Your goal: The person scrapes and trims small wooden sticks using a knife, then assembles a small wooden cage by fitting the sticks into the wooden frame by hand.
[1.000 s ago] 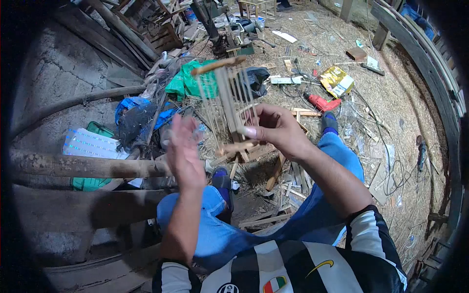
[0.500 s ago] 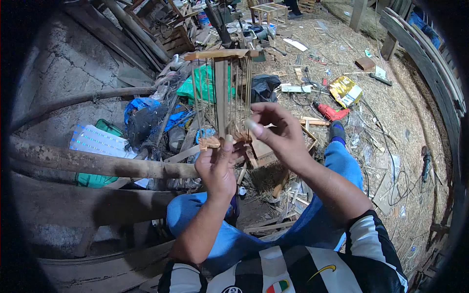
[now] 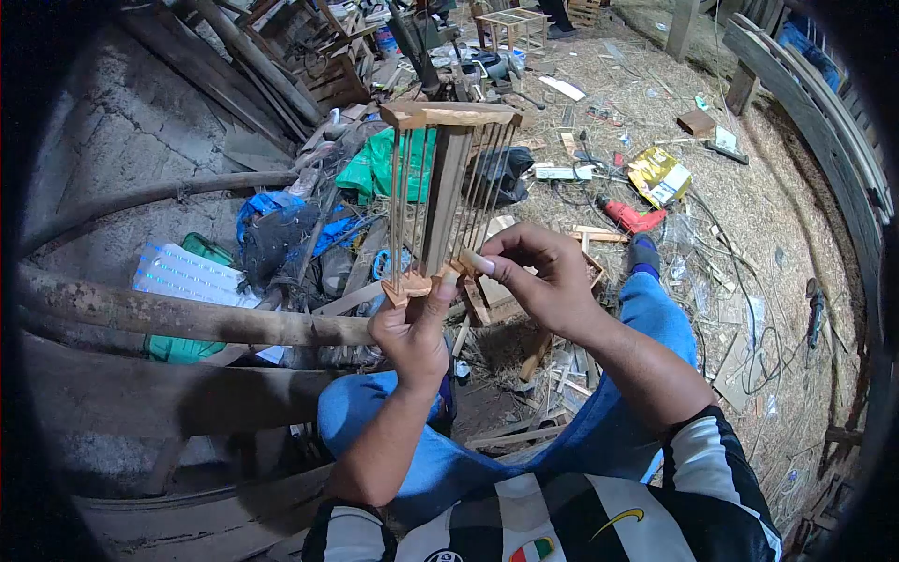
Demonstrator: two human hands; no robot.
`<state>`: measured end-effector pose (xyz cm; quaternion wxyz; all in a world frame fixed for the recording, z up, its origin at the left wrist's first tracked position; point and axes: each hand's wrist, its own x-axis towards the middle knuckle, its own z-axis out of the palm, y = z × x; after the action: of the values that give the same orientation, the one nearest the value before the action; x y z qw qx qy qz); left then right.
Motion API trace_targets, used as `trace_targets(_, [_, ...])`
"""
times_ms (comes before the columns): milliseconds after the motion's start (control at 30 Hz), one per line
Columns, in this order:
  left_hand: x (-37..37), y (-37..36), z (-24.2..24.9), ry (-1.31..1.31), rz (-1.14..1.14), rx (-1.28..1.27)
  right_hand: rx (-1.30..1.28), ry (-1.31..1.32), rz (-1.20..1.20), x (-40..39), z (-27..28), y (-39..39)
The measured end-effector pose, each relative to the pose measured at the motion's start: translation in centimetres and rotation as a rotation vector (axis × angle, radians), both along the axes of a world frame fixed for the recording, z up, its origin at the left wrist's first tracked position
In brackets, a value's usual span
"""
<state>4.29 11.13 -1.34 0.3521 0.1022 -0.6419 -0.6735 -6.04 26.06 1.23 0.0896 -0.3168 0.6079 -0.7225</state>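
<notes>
A small wooden frame with thin rods (image 3: 445,197) stands upright before me. Its top bar is wood, a wide slat runs down the middle, and slender rods line both sides. My left hand (image 3: 415,345) is closed on the lower bar, thumb in front and fingers behind, partly hidden. My right hand (image 3: 548,286) pinches the right end of that lower bar between thumb and fingertips. Both thumbs are close together there, and what lies directly under the right fingertips is hidden.
A wooden pole (image 3: 187,311) crosses at left, above a plank. On the littered floor lie a red power drill (image 3: 632,217), a yellow packet (image 3: 658,176), a green bag (image 3: 379,169) and cables. A long beam (image 3: 815,122) runs along the right.
The frame has tilted and turned, so its top bar now sits further right and shows its underside and rods more. My right hand has come down onto the lower bar's end.
</notes>
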Motion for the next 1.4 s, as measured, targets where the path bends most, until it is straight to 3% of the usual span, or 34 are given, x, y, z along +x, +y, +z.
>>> trace_targets(267, [-0.1, 0.8, 0.6, 0.028, -0.017, 0.072, -0.050, -0.108, 0.006, -0.2, -0.4, 0.0])
trace_targets(800, [0.2, 0.8, 0.0, 0.024, -0.022, 0.009, -0.031, -0.058, -0.018, -0.2, -0.7, -0.2])
trace_targets(867, [0.1, 1.5, 0.9, 0.056, -0.025, 0.122, -0.035, -0.075, -0.009, -0.2, -0.7, -0.2])
trace_targets(1400, [0.2, 1.4, 0.4, 0.083, -0.043, 0.118, -0.013, -0.059, -0.024, -0.2, -1.0, -0.3])
